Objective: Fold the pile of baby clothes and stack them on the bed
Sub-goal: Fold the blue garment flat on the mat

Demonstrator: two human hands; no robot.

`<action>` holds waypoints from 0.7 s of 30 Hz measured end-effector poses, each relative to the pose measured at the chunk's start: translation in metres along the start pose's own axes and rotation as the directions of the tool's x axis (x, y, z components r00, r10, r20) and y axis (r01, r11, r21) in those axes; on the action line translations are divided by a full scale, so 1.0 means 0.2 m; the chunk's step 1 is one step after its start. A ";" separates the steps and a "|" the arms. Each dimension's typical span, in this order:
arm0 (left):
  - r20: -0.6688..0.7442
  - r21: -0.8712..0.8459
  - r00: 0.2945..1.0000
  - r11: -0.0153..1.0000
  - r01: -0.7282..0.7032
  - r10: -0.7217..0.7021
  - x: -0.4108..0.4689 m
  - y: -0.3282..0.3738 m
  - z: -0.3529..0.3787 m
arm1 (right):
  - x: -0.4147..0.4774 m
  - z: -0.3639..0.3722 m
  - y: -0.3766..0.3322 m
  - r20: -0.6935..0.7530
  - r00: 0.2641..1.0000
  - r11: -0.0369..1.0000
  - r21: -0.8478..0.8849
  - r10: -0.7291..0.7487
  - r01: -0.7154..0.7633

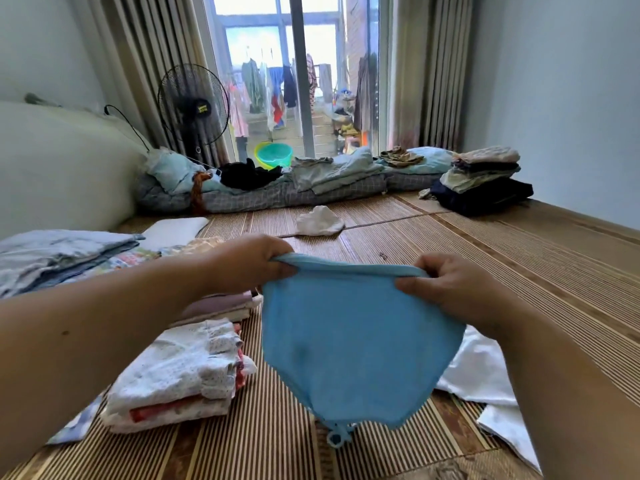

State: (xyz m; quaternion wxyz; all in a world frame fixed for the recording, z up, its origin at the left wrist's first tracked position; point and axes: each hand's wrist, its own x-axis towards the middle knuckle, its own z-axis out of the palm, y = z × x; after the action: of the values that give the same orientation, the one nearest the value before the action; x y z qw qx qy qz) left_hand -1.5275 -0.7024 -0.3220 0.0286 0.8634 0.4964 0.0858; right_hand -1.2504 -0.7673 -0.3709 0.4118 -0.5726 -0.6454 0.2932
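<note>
Above the bed's mat (450, 237), left hand (252, 263) & right hand (446, 289) each pinched the blue garment (349, 341) by its top edge, w/ a folded stack (180, 372) just left.

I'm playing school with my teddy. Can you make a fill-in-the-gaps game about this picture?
1. The cloth held up in the air is ____ in colour.
2. The left hand and the right hand pinch it, so ____ hands hold it.
3. The stack of folded baby clothes lies on the ____ side of the cloth.
4. The fan by the curtain is coloured ____.

Missing words: blue; two; left; black.
</note>
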 end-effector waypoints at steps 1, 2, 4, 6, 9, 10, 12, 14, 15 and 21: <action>0.001 0.000 1.000 1.000 0.026 -0.026 0.03 -0.03 -0.01 | 0.05 0.02 0.00 -0.064 0.998 0.996 -0.086 -0.010 0.005; 0.007 -0.005 0.998 0.998 0.058 -0.058 0.07 -0.07 -0.02 | 0.10 0.03 0.00 -0.098 0.995 0.981 -0.192 -0.021 0.002; 0.007 -0.009 0.993 0.993 0.117 -0.117 0.15 -0.15 -0.04 | 0.21 0.05 0.01 -0.094 0.995 0.916 -0.400 -0.030 -0.011; -0.045 0.048 0.989 0.988 0.146 -0.144 0.24 -0.23 -0.07 | 0.32 0.03 0.02 -0.123 0.992 0.855 -0.518 -0.041 -0.029; -0.179 0.135 0.973 0.975 0.173 -0.148 0.34 -0.29 -0.12 | 0.43 -0.05 -0.02 -0.234 0.965 0.885 -0.466 -0.115 -0.007; -0.222 0.119 0.964 0.977 0.177 -0.148 0.36 -0.28 -0.14 | 0.46 -0.07 -0.04 -0.275 0.950 0.910 -0.414 -0.146 0.020; -0.323 0.100 0.937 0.980 0.171 -0.131 0.39 -0.26 -0.17 | 0.49 -0.11 -0.10 -0.357 0.916 0.952 -0.298 -0.182 0.073; -0.412 0.159 0.908 0.975 0.155 -0.077 0.41 -0.25 -0.19 | 0.50 -0.12 -0.13 -0.425 0.883 0.970 -0.214 -0.200 0.117; -0.452 0.164 0.890 0.975 0.147 -0.058 0.40 -0.25 -0.19 | 0.49 -0.12 -0.13 -0.445 0.871 0.973 -0.185 -0.206 0.135; -0.349 0.003 0.937 1.000 0.026 -0.023 0.26 -0.27 -0.06 | 0.36 -0.04 -0.05 -0.365 0.919 0.982 -0.162 -0.146 0.092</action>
State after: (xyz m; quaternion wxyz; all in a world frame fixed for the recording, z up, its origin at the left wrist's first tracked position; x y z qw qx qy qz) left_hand -1.5498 -0.6302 -0.3103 -0.0622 0.8283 0.5047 0.2354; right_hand -1.2488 -0.6993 -0.3441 0.5030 -0.6057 -0.6074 0.1059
